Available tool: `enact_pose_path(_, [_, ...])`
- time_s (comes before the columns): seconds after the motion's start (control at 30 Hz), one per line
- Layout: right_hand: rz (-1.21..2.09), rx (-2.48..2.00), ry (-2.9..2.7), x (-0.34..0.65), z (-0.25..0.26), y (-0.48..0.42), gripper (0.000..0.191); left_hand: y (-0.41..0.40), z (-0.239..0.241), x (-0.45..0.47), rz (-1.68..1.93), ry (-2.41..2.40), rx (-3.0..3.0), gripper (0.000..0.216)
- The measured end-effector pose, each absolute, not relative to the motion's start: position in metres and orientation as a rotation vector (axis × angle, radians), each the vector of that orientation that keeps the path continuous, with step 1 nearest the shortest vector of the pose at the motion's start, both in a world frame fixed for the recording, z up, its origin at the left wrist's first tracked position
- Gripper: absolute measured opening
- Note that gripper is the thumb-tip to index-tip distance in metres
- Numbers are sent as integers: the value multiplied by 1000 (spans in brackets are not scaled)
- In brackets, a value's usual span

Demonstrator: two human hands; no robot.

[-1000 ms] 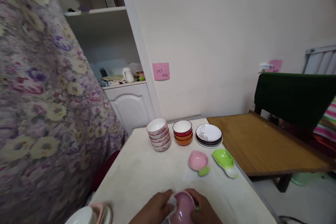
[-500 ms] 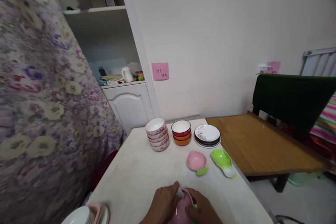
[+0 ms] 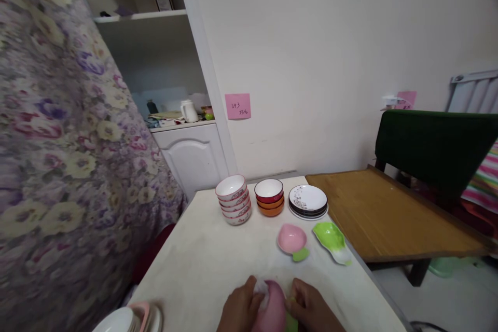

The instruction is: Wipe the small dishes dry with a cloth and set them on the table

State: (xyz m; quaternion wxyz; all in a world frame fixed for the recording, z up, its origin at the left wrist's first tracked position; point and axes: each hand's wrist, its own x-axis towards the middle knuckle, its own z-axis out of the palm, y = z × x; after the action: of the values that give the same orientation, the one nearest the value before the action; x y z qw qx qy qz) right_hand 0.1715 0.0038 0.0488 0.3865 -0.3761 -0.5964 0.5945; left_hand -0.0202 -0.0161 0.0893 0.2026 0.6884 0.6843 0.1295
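Where the floral curtain (image 3: 58,140) fills the left side, the white table (image 3: 210,254) runs from it toward the wall. A wooden table (image 3: 389,212) butts against the white table's right edge, and a green chair back (image 3: 436,140) stands behind it.

At the far end of the white table sit three stacks in a row:
- patterned bowls (image 3: 233,199) on the left
- red and orange bowls (image 3: 270,197) in the middle
- plates (image 3: 308,201) on the right

More white plates (image 3: 124,319) show at the near left corner, partly cut off.

The left hand (image 3: 241,311) and right hand (image 3: 311,311) are at the near table edge, low in frame. Between them is the pink dish (image 3: 272,308), tipped up with its outer side toward the camera. The right hand's fingers are curled around its right side, by a green part. The left hand is closed on a white cloth (image 3: 261,289), pressing it against the dish's upper left.

Beyond the hands, a peach-shaped saucer (image 3: 291,238) lies just beside a green leaf dish (image 3: 330,241), both flat on the table. A pink note (image 3: 237,106) is stuck on the wall.
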Motion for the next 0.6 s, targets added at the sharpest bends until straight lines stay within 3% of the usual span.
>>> enact_pose_path(0.3, [1668,-916,-1266,177,48,4,48,-35,67,-44,1135,1642,1163,53])
enact_pose_path(0.6, [1333,-958,-753,180,64,50,43,-40,58,-48,1294,1684,965,67])
